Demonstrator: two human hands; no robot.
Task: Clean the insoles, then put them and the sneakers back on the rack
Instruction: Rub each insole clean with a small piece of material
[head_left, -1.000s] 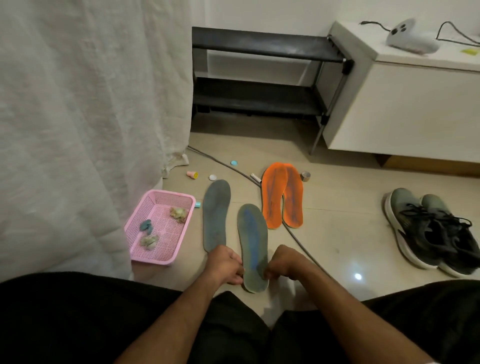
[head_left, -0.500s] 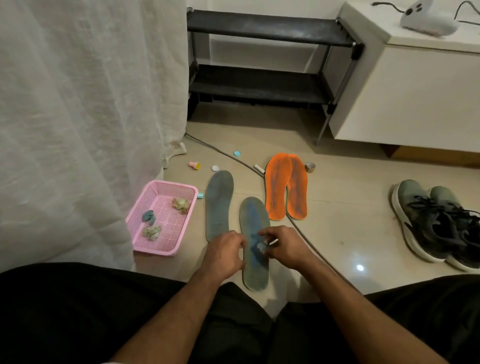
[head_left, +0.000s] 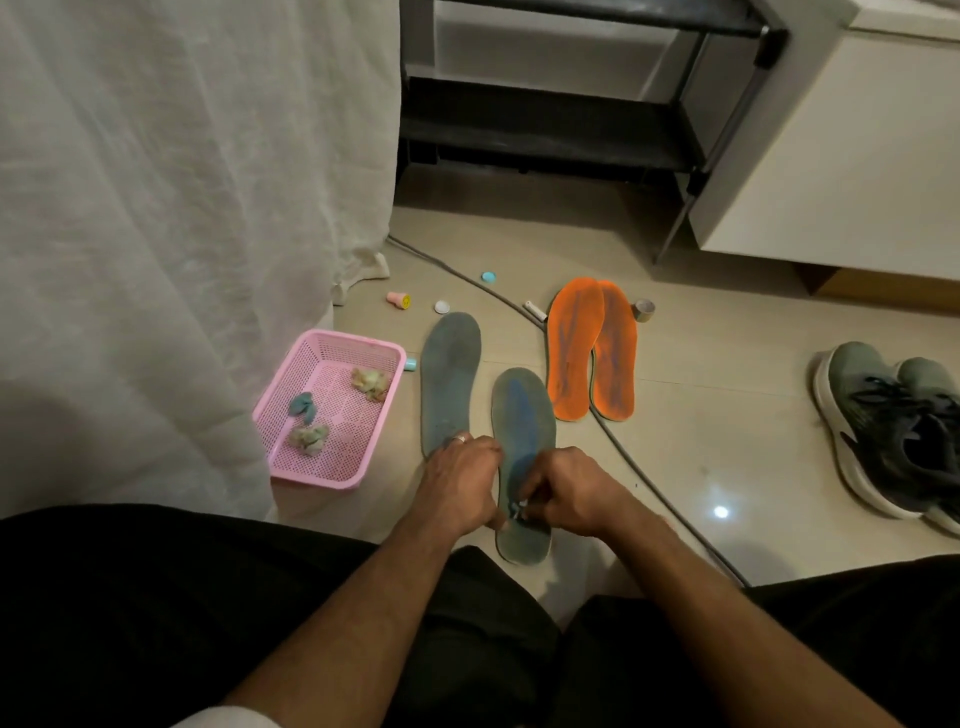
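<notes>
Two grey-blue insoles lie side by side on the floor, the left insole (head_left: 448, 379) further away and the right insole (head_left: 522, 431) nearer me. My left hand (head_left: 460, 483) grips the left edge of the right insole near its heel. My right hand (head_left: 569, 493) pinches a small white wad (head_left: 518, 512) against that insole's heel end. A pair of orange insoles (head_left: 592, 348) lies overlapped just beyond. The grey-green sneakers (head_left: 893, 426) stand together at the far right. The black shoe rack (head_left: 550, 130) stands at the back against the wall.
A pink basket (head_left: 291, 410) holding crumpled wads sits to the left by a white curtain (head_left: 182, 208). A grey cable (head_left: 613, 441) runs across the floor past the insoles. Small caps and a tape roll (head_left: 645, 310) are scattered behind. A white cabinet (head_left: 841, 156) stands at the right.
My right hand has slid with the white wad from the middle of the right grey insole back toward its heel. My left hand stays at the insole's edge.
</notes>
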